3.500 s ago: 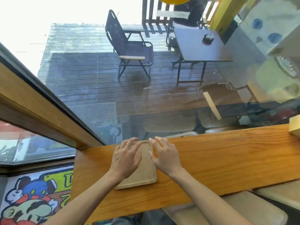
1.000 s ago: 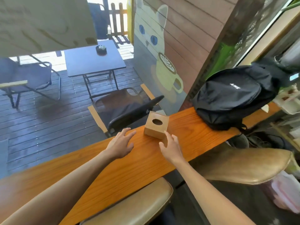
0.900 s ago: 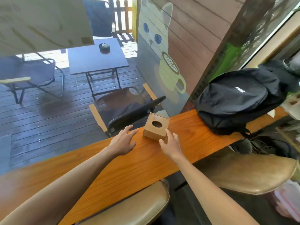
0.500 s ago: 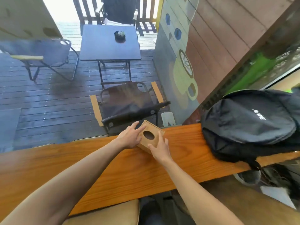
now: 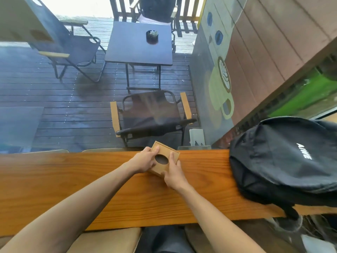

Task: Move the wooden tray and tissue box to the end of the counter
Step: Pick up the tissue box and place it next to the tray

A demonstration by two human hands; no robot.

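Two hands bracket the tissue box (image 5: 165, 162), one on each flank. The left hand (image 5: 144, 161) lies against the box's left side, fingers curled over the upper left edge, touching the wood. The right hand (image 5: 174, 175) meets the near right side, thumb along the front corner and fingers laid up the right edge beside the oval slot. Both sets of fingers are loosely together and pressed on the box, pinching it between the two palms rather than spread flat.

The box sits on the wooden counter (image 5: 91, 183) close to its far edge by the window, turned so its corners point toward and away from the person; it looks nearly square, so there is no clear long axis to speak of. A black backpack (image 5: 284, 161) rests on the counter to the right, near the box but apart from it.

The wooden tray is not in view, so its place cannot be told from here. Judging by the grip, the step in hand is carrying or sliding the box leftward along the counter, away from the backpack; the left hand is on the leading side of that travel, the right hand pushing from behind
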